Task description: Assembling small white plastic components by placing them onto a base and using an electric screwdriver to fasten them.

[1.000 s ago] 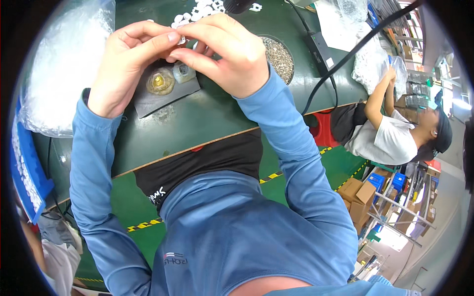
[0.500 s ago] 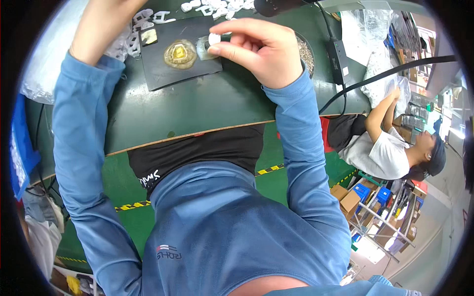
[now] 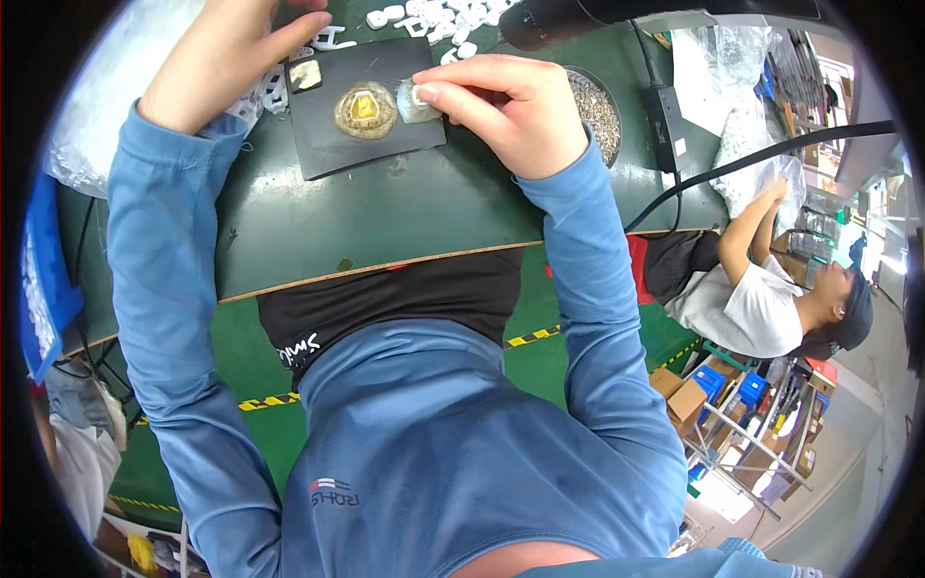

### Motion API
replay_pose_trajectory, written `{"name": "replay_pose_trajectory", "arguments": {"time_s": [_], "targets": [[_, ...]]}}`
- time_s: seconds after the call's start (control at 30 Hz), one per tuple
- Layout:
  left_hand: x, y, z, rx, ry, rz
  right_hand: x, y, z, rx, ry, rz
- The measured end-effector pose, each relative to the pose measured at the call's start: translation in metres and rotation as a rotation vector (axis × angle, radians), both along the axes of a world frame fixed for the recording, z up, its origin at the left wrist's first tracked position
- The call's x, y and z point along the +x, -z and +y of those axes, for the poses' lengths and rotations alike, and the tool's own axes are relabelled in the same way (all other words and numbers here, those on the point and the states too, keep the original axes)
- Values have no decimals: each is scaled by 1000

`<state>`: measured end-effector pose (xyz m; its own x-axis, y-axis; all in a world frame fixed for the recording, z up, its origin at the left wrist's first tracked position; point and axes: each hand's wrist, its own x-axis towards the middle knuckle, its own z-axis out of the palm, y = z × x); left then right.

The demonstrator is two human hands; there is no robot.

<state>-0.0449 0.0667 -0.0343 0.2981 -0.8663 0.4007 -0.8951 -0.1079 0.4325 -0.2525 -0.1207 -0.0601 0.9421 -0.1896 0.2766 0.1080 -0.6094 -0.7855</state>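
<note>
My right hand [image 3: 525, 111] is closed in a pinch on a small white plastic piece [image 3: 420, 93], mostly hidden by thumb and fingertips. It is held at a pale translucent pad [image 3: 417, 113] on a dark flat board [image 3: 328, 151]. Left of the pad, a round yellowish-brown blob [image 3: 365, 110] with a brighter yellow middle sits on the board. A small cream-coloured square [image 3: 305, 74] lies in the board's far left corner. My left hand [image 3: 217, 63] hovers left of the board near the top edge, thumb stretched out and apart from a partly visible finger; the other fingers are cut off.
Several white plastic parts [image 3: 448, 19] lie beyond the board, and more white clips [image 3: 275, 91] at its left. A round tray of small grains [image 3: 593, 111], a black power adapter [image 3: 667, 125] and a cable are at right. A co-worker [image 3: 752, 299] sits farther right.
My right hand has brought the white piece down to the pale pad. The left hand has come slightly right and nearer, so its thumb now shows. The whole view has shifted slightly.
</note>
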Motion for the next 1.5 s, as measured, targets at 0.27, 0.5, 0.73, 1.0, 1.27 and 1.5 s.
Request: {"name": "replay_pose_trajectory", "arguments": {"time_s": [0.27, 0.5, 0.73, 1.0, 1.27, 1.5], "targets": [[-18, 1, -10, 93, -67, -29, 0, -2, 2, -104, 28, 61], [31, 55, -6, 72, -18, -82, -2, -4, 8, -18, 24, -19], [-46, -13, -10, 86, -276, -128, -1, 0, 8, -136, 2, -87], [-28, 3, -12, -83, -252, 69, 0, -5, 13, -144, 2, -180], [-48, 11, -21, -169, 287, 815, 7, -19, 14, -79, 7, -280], [-71, -1, -31, -414, -111, 631, -2, -13, 1, -38, -4, -139]]}}
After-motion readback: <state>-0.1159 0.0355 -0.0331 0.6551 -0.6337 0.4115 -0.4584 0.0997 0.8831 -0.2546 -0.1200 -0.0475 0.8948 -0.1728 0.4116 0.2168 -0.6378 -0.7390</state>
